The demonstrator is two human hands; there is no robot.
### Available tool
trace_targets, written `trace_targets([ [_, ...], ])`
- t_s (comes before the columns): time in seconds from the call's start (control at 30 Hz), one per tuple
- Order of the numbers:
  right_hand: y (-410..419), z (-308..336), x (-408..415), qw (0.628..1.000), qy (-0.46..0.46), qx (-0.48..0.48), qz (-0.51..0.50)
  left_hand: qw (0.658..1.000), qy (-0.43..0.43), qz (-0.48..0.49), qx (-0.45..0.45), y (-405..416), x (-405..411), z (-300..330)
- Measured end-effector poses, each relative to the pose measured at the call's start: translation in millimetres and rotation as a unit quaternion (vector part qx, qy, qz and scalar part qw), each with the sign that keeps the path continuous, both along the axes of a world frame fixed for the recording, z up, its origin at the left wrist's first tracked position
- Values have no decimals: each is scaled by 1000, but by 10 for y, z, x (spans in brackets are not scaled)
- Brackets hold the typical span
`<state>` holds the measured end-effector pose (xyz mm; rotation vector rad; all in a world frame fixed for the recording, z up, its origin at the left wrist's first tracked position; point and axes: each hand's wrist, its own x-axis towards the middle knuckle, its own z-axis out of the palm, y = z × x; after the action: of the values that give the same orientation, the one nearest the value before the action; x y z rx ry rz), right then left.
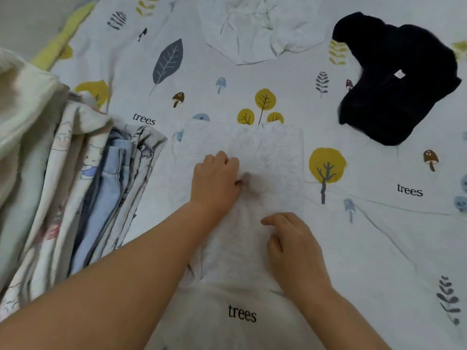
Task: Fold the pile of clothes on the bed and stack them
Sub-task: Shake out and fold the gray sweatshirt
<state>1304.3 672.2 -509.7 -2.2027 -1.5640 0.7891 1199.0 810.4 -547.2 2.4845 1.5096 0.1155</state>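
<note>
Left hand (216,176), forearm reaching in from lower left, knuckles up, fingers curled, pinching a white garment (255,157) laid flat mid-bed. Right hand (294,245), nearer the camera, rests on the same garment, fingers loosely bent, holding nothing. Folded stack (83,188) at left; black garment (396,82) upper right; crumpled white cloth (260,29) at top, all on the printed bed (379,236).

Soft, even light — faint shadows; slightly blurred throughout, with wide-angle bending at the edges.
</note>
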Motion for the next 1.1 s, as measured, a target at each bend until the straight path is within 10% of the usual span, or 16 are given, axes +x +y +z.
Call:
trace_targets([
  [0.1,-8,-38,97,1000,-9,-6,-21,957,-216,175,-84,152,-34,15],
  [0.23,11,-66,192,996,-24,-12,-88,793,-360,459,-175,311,-275,110],
  [0.5,11,-92,123,973,20,-157,-170,946,-32,255,-197,-531,-710,261],
  [0.77,-96,-94,56,965,74,-79,-237,875,-178,340,-296,-755,-1160,174],
  [0.97,-203,-162,-41,965,48,-121,-227,995,-60,50,64,-880,-847,215],
  [1.1,-183,-156,28,961,70,-130,-236,994,92,-49,-40,-798,-790,13],
])
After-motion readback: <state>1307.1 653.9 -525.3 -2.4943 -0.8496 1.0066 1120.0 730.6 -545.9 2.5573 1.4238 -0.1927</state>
